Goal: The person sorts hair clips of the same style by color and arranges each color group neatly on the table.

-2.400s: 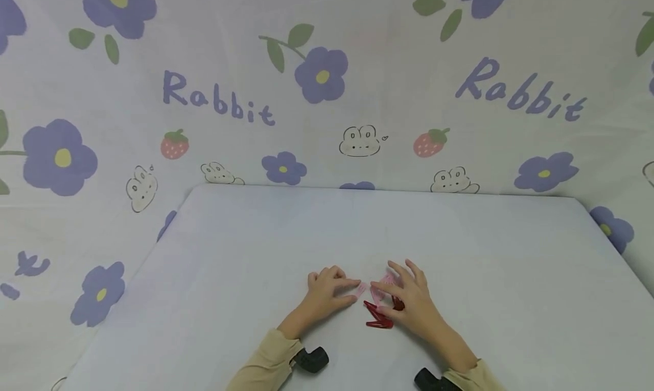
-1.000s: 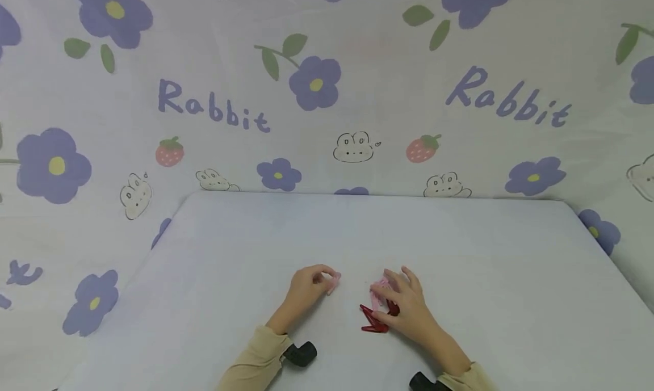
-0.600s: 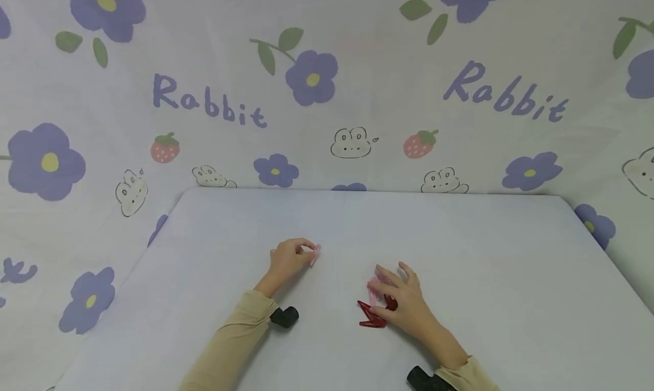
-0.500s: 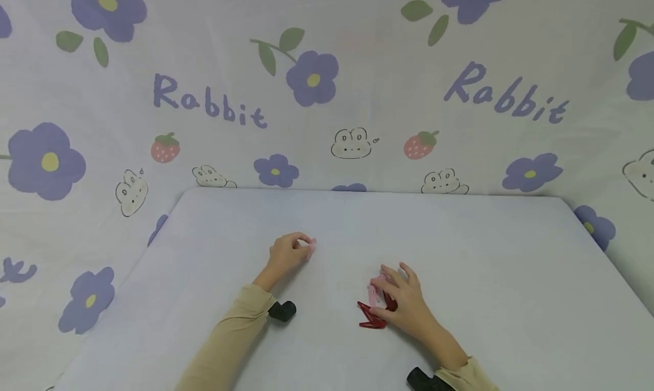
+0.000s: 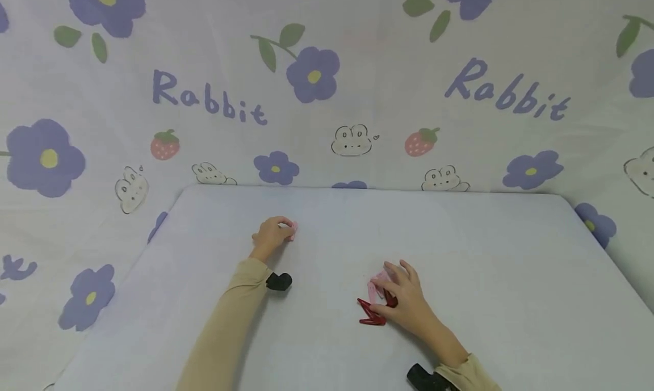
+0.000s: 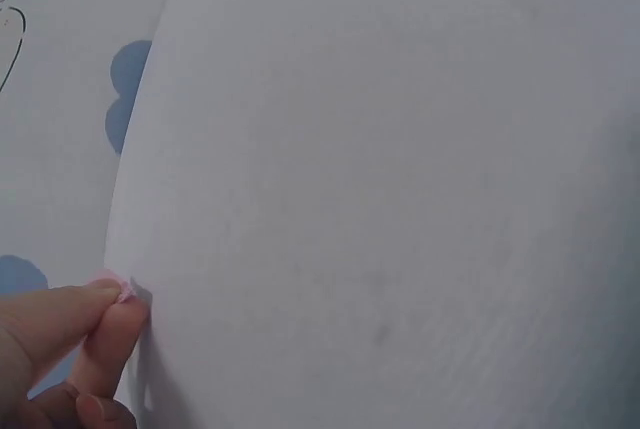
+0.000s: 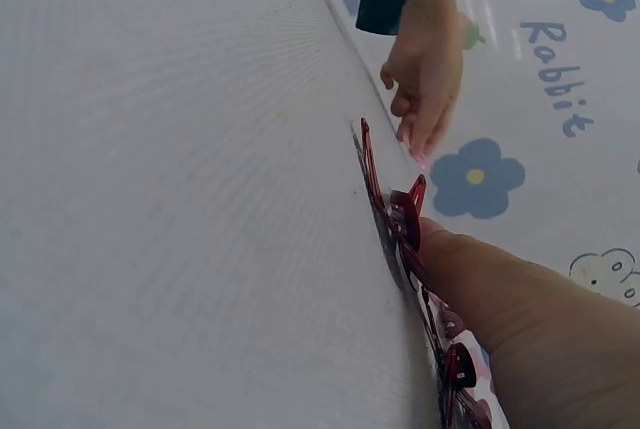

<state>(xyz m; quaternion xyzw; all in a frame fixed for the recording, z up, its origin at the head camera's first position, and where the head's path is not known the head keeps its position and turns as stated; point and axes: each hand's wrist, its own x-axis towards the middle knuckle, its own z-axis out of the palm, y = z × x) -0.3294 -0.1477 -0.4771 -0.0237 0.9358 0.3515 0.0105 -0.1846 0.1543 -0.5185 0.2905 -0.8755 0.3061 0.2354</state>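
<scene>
Out toward the far left of the table, my left hand (image 5: pixel 269 235) pinches a pink hair clip (image 5: pixel 294 232) between thumb and fingertips. Only a small pink part of that clip (image 6: pixel 122 289) shows in the left wrist view. Nearer the middle, my right hand (image 5: pixel 407 297) rests over a small pile, its fingers spread and loosely bent. Dark red snap hair clips (image 5: pixel 372 318) lie at its thumb, with pink hair clips (image 5: pixel 372 293) just beyond. In the right wrist view, the thumb touches the red clips (image 7: pixel 405 217); the other fingers are hidden there.
A white table (image 5: pixel 460 249) spans the view, its far edge against a hanging cloth (image 5: pixel 388 73) printed with flowers and rabbits. Black wrist devices (image 5: pixel 279 281) are worn at both sleeves.
My left hand has pinched a pink clip beside the pile and carried it away to the far left. The right hand has stayed at the pile, with its fingers shifting only slightly.
</scene>
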